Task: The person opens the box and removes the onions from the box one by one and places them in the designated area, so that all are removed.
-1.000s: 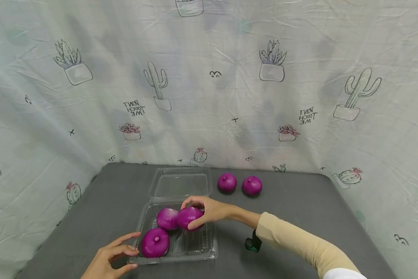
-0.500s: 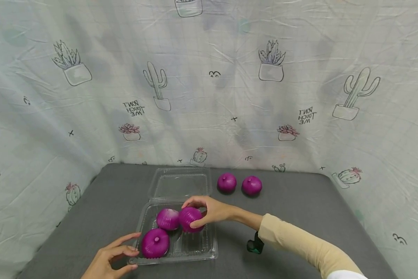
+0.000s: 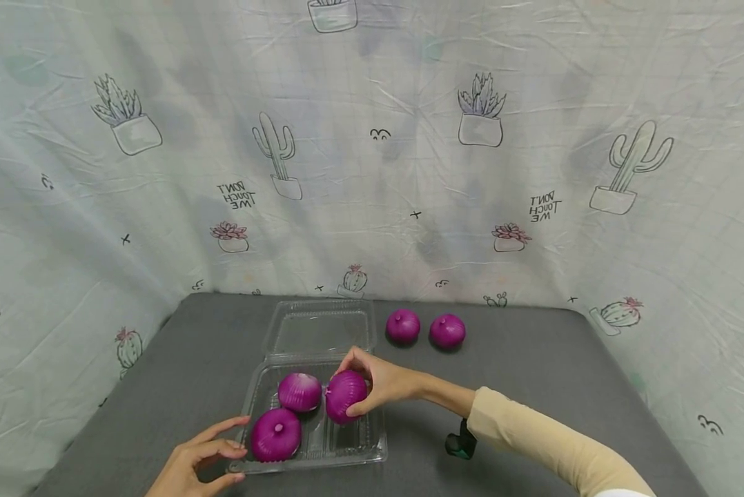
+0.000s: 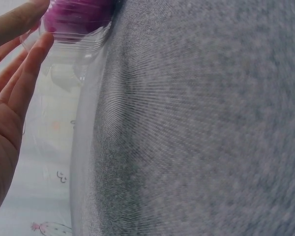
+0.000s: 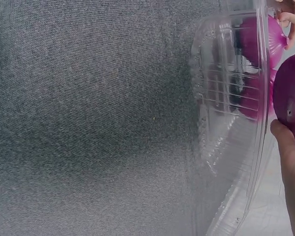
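A clear plastic clamshell box [image 3: 381, 442] lies with its lid folded back. Inside, one red onion [image 3: 276, 435] sits at the front left and another red onion [image 3: 299, 392] behind it. My right hand [image 3: 378, 383] grips a third red onion [image 3: 346, 397] between thumb and fingers over the box's right half, its stem end turned left. The right wrist view shows this held onion [image 5: 291, 93] above the rim, apart from the others. At the box's left front corner, my left hand [image 3: 194, 459] touches the rim with spread fingertips; the left wrist view shows its fingers [image 4: 32, 69] beside the plastic wall.
Two more red onions [image 3: 403, 326] stand on the grey tabletop [image 3: 502, 373], behind and right of the box. The transparent lid [image 3: 322, 328] lies flat toward the back. A printed curtain [image 3: 409, 172] encloses the table's back and sides.
My right hand has shifted slightly right with its onion and turned it, so the stem end faces left. A gap now separates it from the neighbouring onion. The left hand stays in place.
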`<control>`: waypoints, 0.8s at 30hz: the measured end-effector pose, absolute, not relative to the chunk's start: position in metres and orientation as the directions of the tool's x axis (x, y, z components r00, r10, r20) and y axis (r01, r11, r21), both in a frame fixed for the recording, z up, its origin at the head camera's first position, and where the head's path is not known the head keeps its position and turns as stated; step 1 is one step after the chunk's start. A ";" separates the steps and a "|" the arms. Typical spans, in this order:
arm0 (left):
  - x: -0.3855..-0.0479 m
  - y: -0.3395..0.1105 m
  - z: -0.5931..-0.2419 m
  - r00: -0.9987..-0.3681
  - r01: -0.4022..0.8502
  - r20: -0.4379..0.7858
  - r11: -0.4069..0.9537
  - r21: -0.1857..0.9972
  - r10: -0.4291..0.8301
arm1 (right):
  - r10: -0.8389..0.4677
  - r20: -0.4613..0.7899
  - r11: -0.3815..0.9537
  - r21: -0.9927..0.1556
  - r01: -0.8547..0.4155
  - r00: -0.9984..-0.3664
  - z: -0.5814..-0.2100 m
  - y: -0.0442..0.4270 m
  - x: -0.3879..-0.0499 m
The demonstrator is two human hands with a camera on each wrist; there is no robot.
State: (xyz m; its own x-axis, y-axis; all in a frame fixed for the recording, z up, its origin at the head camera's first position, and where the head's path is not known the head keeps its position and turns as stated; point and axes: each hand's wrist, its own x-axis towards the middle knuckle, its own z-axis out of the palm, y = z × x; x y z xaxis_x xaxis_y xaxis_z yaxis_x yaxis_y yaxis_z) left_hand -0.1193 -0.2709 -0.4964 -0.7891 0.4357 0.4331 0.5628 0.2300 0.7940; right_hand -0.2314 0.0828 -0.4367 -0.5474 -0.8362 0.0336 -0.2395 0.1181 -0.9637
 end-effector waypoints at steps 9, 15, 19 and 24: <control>-0.118 -0.270 -0.493 -0.815 0.537 0.409 0.271 0.799 0.410 | -0.831 0.089 0.101 -0.946 -0.307 -0.549 -0.442 0.086 -0.227; -0.118 -0.270 -0.492 -0.816 0.537 0.406 0.277 0.797 0.412 | -0.807 0.108 0.075 -0.956 -0.283 -0.581 -0.441 0.085 -0.221; -0.119 -0.271 -0.492 -0.818 0.534 0.405 0.280 0.797 0.408 | -0.772 0.120 0.075 -0.958 -0.277 -0.625 -0.439 0.082 -0.217; -0.118 -0.271 -0.493 -0.815 0.538 0.407 0.279 0.796 0.413 | -0.769 0.201 0.033 -0.936 -0.351 -0.608 -0.442 0.081 -0.212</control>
State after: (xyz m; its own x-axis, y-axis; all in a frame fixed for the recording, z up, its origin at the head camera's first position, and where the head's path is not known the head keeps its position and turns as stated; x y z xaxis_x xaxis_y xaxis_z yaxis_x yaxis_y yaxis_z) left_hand -0.1182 -0.2710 -0.4926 -0.8150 0.4130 0.4065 0.5380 0.2787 0.7955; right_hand -0.2123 0.0814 -0.4420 -0.6075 -0.7686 0.2006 -0.3513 0.0335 -0.9357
